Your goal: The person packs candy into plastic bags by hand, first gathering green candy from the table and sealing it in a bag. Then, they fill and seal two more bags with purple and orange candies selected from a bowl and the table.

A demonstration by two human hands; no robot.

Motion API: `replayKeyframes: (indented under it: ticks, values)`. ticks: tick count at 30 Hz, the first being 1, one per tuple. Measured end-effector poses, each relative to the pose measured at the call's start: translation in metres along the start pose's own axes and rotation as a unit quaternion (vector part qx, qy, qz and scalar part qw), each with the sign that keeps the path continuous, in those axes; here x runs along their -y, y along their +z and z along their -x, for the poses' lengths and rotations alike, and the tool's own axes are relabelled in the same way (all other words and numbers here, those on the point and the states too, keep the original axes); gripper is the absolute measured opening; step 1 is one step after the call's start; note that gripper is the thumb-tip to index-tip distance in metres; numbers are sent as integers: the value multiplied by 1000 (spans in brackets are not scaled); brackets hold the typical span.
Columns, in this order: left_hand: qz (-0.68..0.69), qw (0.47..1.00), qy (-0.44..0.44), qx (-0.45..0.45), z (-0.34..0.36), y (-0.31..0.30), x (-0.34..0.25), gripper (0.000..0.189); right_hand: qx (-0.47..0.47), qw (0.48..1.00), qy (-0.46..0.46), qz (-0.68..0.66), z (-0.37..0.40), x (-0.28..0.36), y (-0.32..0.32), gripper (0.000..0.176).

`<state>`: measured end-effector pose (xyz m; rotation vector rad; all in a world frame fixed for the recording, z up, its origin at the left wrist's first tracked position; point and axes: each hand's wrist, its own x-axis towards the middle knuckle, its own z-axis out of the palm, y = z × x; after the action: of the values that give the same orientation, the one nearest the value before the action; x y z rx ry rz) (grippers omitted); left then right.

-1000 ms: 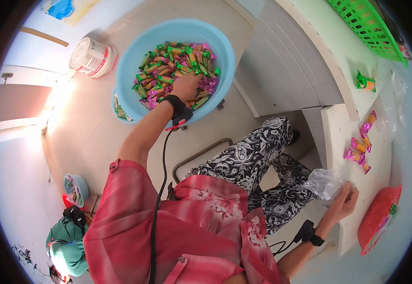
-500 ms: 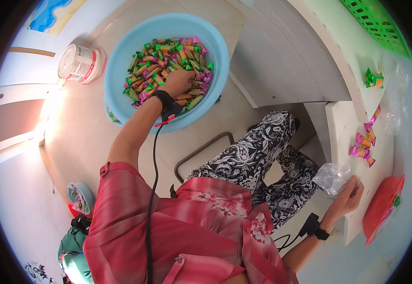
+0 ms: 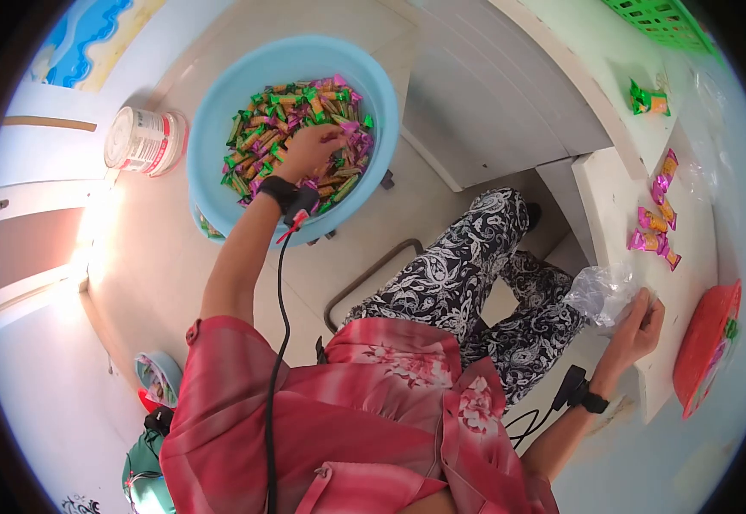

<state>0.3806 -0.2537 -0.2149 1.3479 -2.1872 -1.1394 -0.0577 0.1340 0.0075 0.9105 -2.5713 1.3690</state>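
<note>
With hands well apart, rested left hand (image 3: 308, 154) on plentiful wrapped sweets (image 3: 257, 141) in basin (image 3: 212, 163) beneath it, grip unclear, and pinched clear bag (image 3: 597, 291) in right hand (image 3: 638, 332), no sweets visible inside.

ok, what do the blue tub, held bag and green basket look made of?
Blue tub: likely plastic, smooth even-coloured wall, soft sheen.
Held bag: thin clear plastic film, see-through and crinkled.
Green basket: probably moulded plastic, regular slots; gloss hard to judge.
</note>
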Motion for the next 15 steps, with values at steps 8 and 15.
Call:
replayKeyframes:
  ticks: [8, 15]
  values:
    - [599, 788, -141, -10, 53, -55, -80, 21, -4, 999, 7, -45, -3, -6, -1, 17]
    - [518, 854, 1, 57, 74, -33, -203, 27, -5, 996, 11, -87, -5, -15, -12, 17]
